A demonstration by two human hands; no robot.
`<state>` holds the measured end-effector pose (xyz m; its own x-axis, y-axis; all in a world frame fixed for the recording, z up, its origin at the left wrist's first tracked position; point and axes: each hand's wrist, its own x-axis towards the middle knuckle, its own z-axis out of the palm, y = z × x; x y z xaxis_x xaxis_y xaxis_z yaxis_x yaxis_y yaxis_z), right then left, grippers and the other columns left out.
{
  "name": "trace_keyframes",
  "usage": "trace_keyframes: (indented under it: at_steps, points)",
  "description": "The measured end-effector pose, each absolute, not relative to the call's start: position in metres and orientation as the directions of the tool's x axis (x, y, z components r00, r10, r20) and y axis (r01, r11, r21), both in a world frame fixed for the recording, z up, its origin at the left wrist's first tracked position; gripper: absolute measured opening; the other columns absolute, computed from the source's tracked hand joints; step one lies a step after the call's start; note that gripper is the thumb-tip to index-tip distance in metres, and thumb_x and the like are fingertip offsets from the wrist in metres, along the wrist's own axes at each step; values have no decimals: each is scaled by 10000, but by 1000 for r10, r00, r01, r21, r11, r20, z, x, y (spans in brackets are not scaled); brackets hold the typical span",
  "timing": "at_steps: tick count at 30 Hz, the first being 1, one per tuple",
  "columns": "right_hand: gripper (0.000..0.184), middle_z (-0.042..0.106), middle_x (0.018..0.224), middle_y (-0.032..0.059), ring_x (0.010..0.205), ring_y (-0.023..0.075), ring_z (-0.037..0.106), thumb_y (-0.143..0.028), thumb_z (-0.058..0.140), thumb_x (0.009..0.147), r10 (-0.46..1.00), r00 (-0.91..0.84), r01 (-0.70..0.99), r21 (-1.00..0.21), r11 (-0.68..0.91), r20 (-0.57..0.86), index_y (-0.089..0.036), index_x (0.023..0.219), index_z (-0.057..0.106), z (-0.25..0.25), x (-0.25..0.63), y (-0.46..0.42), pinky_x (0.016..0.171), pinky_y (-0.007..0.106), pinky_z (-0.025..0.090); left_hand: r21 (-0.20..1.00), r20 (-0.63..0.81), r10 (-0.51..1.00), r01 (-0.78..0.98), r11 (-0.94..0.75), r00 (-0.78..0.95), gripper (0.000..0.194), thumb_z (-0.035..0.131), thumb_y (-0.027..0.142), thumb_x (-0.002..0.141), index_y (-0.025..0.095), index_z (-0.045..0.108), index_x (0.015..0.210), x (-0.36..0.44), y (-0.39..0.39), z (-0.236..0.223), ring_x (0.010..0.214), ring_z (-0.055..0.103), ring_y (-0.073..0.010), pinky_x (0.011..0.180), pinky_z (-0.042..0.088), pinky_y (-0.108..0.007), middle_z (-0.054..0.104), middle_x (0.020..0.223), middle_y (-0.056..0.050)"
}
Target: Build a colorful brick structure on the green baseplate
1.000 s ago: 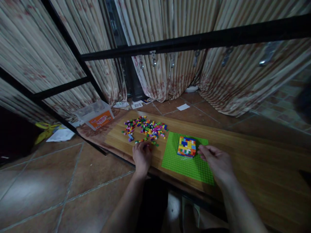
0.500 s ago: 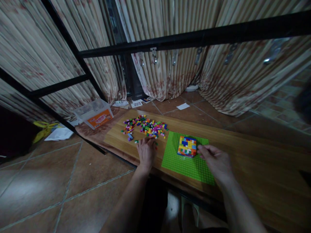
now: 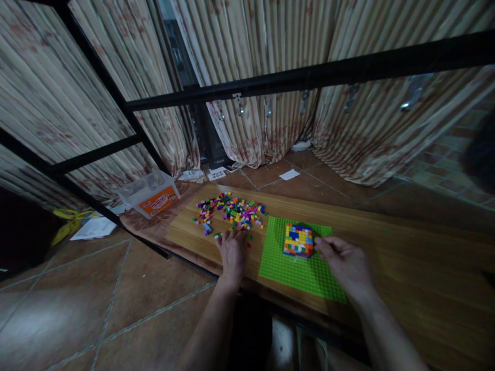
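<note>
A pile of small coloured bricks (image 3: 232, 207) lies on the wooden table (image 3: 386, 247). My left hand (image 3: 232, 250) rests at the near edge of that pile, fingers bent down among the bricks; whether it holds one is hidden. To the right lies a green baseplate (image 3: 297, 268) with a multicoloured brick block (image 3: 297, 239) built on it. My right hand (image 3: 344, 263) sits on the plate just right of the block, fingers curled with the fingertips close to its side.
A clear plastic box with an orange label (image 3: 152, 193) stands at the table's far left corner. Black metal bars (image 3: 309, 77) cross overhead. Striped curtains (image 3: 270, 113) hang behind. Papers (image 3: 93, 229) lie on the tiled floor at left.
My left hand has slid right and forward to the near edge of the brick pile. The right hand stays beside the block. The view has tilted slightly.
</note>
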<state>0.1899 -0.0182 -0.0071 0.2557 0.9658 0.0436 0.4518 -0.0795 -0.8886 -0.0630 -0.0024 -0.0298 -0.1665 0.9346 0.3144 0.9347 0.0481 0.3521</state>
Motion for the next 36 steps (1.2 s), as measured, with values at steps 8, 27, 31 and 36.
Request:
trace_keyframes:
  at_steps: [8,27,31,36]
  points:
    - [260,702,717,30,649,175,620,-444,622,793,934,280,240,-958,156,222,-196,801,699,13,166,-28,621,288,477,853,238,956,507,-122,-170,208,509,263,882,202,682,980,-36,-19,-5,897,635,-203,786,456,-294,706,911,-58]
    - [125,678,709,0,673,136,601,-345,719,738,985,-89,-63,-988,143,148,-221,740,730,21,155,-35,659,269,478,975,152,984,150,-165,93,267,556,274,874,209,558,1133,20,-53,21,964,652,-190,831,486,-294,694,956,-54]
    - [161,679,675,-1,643,131,596,-372,757,689,995,-65,-146,-987,62,72,-213,697,733,23,156,-35,645,269,485,989,126,986,63,-133,107,220,584,260,847,191,610,1055,19,-51,20,958,649,-195,852,485,-299,697,958,-64]
    - [201,674,642,-9,557,109,595,-388,793,651,998,58,-299,-954,1,-16,-213,724,727,31,168,-34,580,256,514,997,73,992,-43,-69,100,258,610,286,827,180,616,1062,15,-49,11,866,653,-182,779,486,-276,704,885,-55]
